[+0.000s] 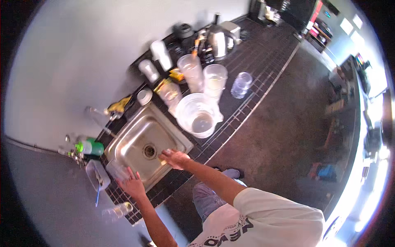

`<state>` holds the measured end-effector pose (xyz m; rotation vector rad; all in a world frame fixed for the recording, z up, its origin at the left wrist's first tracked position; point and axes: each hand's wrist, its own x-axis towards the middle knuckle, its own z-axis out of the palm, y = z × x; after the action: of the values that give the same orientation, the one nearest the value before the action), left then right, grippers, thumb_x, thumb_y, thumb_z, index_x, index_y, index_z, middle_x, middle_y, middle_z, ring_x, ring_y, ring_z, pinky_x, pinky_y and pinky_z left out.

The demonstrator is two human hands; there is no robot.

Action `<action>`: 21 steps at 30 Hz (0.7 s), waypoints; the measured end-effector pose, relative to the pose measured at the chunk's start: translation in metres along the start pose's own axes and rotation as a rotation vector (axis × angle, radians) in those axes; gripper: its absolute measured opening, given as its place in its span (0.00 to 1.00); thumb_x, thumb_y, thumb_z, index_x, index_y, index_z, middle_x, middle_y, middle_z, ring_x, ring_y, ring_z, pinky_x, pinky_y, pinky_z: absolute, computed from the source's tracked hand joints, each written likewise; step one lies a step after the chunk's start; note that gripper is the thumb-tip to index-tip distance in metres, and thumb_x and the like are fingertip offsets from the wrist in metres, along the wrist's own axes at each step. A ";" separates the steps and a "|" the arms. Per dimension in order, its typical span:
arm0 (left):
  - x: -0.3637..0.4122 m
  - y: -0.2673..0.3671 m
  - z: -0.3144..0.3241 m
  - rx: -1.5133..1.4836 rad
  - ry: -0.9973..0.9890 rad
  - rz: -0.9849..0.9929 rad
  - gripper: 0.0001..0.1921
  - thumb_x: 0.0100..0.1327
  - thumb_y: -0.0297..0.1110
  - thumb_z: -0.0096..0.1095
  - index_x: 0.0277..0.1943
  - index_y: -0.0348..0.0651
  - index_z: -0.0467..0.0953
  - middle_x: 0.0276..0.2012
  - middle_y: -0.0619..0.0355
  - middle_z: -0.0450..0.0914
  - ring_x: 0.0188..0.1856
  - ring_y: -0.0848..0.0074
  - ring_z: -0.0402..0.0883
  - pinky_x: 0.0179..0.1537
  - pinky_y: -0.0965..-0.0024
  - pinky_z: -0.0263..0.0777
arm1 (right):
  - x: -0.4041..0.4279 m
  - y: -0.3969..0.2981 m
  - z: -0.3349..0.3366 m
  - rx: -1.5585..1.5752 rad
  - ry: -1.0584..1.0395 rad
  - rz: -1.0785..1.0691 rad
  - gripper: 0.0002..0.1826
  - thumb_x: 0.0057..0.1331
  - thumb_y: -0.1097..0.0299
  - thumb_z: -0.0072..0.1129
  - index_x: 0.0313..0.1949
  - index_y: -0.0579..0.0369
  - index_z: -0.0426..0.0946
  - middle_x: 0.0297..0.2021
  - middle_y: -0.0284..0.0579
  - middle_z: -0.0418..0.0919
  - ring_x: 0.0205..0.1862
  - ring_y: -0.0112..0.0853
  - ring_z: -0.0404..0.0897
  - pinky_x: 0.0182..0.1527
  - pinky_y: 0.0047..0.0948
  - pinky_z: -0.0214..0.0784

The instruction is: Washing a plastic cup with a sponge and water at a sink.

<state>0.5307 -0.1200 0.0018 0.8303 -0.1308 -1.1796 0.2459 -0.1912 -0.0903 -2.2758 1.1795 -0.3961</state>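
In front of me a stainless steel sink [129,136] is set into a dark tiled counter, its drain [150,151] uncovered. My right hand [176,159] is over the sink's near right edge, its fingers closed around a small yellow piece, apparently a sponge [162,161]. At the sink's left corner my left hand [132,184] has its fingers around the near end of a clear plastic container [115,169]. That container is blurred, and its far end points toward the wall.
White tubs [182,108] and tall clear containers [214,77] stand right of the sink, with a clear jar [241,85] beyond. A steel kettle [217,43] is farther back. Left are a green soap bottle [92,147], a utensil box [98,176] and a clear cup [118,210]. A faucet [101,120] rises behind.
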 end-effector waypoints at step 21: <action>-0.106 -0.278 0.530 0.880 -1.438 0.347 0.45 0.50 0.25 0.92 0.70 0.38 0.70 0.57 0.51 0.84 0.60 0.65 0.85 0.66 0.58 0.80 | -0.003 -0.030 -0.022 0.046 -0.011 -0.134 0.33 0.74 0.69 0.60 0.77 0.44 0.66 0.65 0.48 0.75 0.71 0.46 0.76 0.71 0.48 0.74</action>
<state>0.0107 -0.3325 0.2330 0.4764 -1.9879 -1.1575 0.2534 -0.1821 -0.0550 -2.3217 1.0048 -0.4555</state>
